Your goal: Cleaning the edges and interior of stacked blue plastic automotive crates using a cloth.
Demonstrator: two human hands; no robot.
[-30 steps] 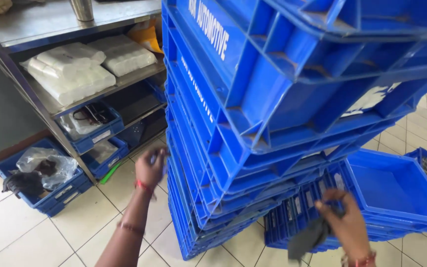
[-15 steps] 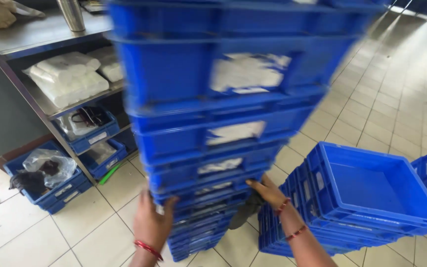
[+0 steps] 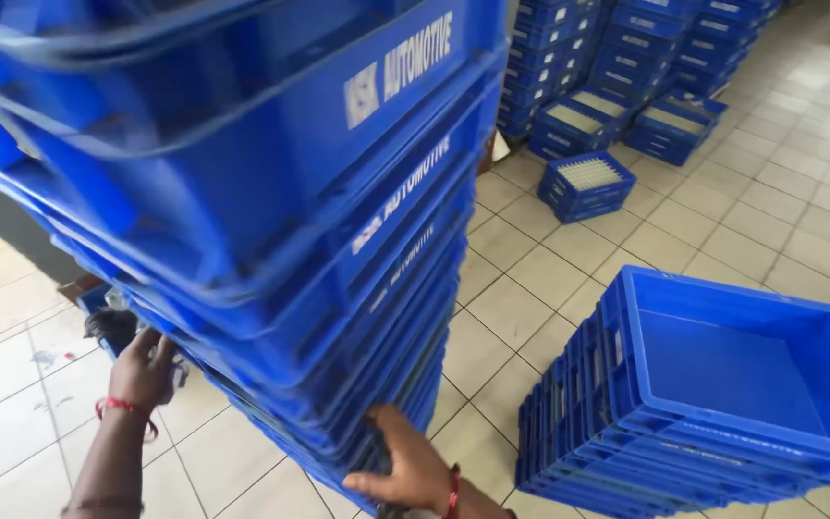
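A tall stack of blue plastic crates fills the left and middle of the head view, leaning toward me. My left hand presses against the stack's lower left side; a red thread band circles its wrist. My right hand grips the bottom corner of the stack near the floor, fingers curled under a crate edge, with a red bangle at the wrist. The lowest crates are partly hidden behind my arms.
A shorter stack of blue crates with an empty top crate stands on the tiled floor at the right. More crate stacks line the back, and a low stack with white contents sits before them.
The view has swung so the stack now looms closer and tilts. My left hand moved up to the stack's left side; my right hand dropped to its bottom corner.
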